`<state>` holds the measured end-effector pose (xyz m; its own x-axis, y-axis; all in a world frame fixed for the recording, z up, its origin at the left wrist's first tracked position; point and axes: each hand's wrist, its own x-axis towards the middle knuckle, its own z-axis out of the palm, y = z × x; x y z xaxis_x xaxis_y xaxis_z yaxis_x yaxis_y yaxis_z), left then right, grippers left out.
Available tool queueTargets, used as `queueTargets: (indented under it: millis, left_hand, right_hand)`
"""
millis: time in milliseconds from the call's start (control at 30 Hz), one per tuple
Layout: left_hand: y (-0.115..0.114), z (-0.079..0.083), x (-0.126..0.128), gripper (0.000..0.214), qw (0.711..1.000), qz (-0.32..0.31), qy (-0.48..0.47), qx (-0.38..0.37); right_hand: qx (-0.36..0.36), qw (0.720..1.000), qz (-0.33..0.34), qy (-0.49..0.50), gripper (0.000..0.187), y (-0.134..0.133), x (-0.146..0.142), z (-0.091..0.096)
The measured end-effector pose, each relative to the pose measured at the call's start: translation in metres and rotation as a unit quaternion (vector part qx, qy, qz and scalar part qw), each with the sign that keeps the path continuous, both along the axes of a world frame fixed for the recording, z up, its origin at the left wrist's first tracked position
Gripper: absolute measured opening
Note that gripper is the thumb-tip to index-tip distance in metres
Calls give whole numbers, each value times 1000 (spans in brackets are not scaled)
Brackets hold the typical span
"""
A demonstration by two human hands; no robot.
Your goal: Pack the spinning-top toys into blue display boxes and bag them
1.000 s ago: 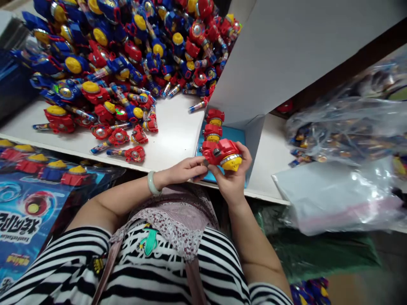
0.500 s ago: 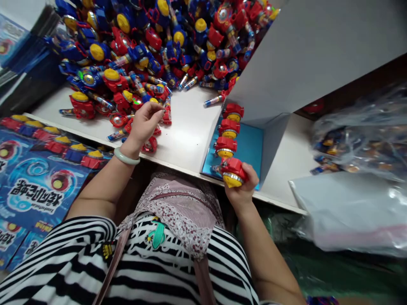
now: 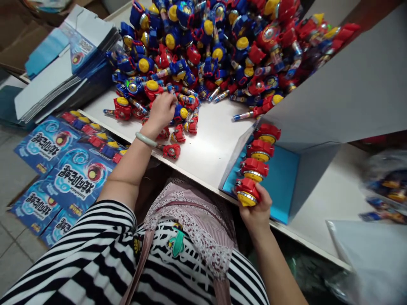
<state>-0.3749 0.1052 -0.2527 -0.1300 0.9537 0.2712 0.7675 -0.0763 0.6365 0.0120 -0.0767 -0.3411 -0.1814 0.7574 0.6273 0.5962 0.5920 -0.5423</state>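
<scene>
My right hand (image 3: 257, 212) is closed round a red toy launcher with a yellow top (image 3: 247, 192). This toy sits at the near end of a row of similar red toys (image 3: 260, 150), along the left side of an open box with a blue inside (image 3: 281, 182). Over at the left, my left hand (image 3: 163, 111) reaches into the near edge of a heap of red and blue toys (image 3: 203, 63). Its fingers are bent downward and closed; whatever they may hold is hidden. A blue toy with a yellow top (image 3: 182, 112) lies just right of those fingers.
Printed blue boxes (image 3: 76, 173) with toys on them stand low at the left. Flattened cartons (image 3: 54, 80) are stacked behind them. A raised grey-white box flap (image 3: 349, 84) rises at the right, beyond which lie plastic bags (image 3: 372, 241).
My left hand has moved forward and left, deeper into the heap. My right hand has lowered the red toy launcher closer to the row in the box. The view has shifted left.
</scene>
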Motion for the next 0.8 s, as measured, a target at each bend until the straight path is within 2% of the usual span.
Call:
queueTargets:
  millis: [100, 200, 333, 433, 500, 567, 600, 633, 700, 733, 800]
  left_hand:
    - [21, 3, -12, 24, 996, -35, 72, -31]
    - [39, -5, -16, 26, 992, -68, 95, -55]
    - [45, -12, -19, 28, 980, -85, 175, -44]
    - [31, 0, -20, 24, 975, -86, 204, -11]
    - [15, 12, -13, 23, 981, -83, 175, 5]
    - [-6, 21, 6, 22, 989, -125, 74, -15]
    - [-18, 24, 20, 22, 985, -166, -13, -41]
    - [-29, 25, 37, 20, 968, -214, -112, -74]
    - [-48, 26, 75, 31, 897, -300, -286, -153]
    - [-56, 27, 95, 43, 858, -333, -339, -194]
    - [-66, 30, 129, 63, 793, -389, -383, -272]
  right_hand:
    - [-3, 1000, 5, 7, 83, -3, 1, -3]
    - [-35, 999, 5, 11, 79, -1, -5, 1]
    - [-63, 997, -38, 19, 74, 18, -21, 2]
    - [-112, 993, -15, 22, 78, 29, -21, 10]
    - [-151, 988, 12, 11, 80, 30, -10, 23]
    - [-145, 989, -17, 24, 67, 28, 5, 42]
    - [-126, 990, -45, 44, 56, 28, 11, 53]
    - [-107, 990, -68, 68, 47, 29, 15, 63]
    - [-97, 987, -56, 113, 41, 36, 13, 83]
    - [-110, 985, -23, 134, 45, 42, 7, 91]
    - [-148, 972, 57, 176, 58, 54, -9, 104]
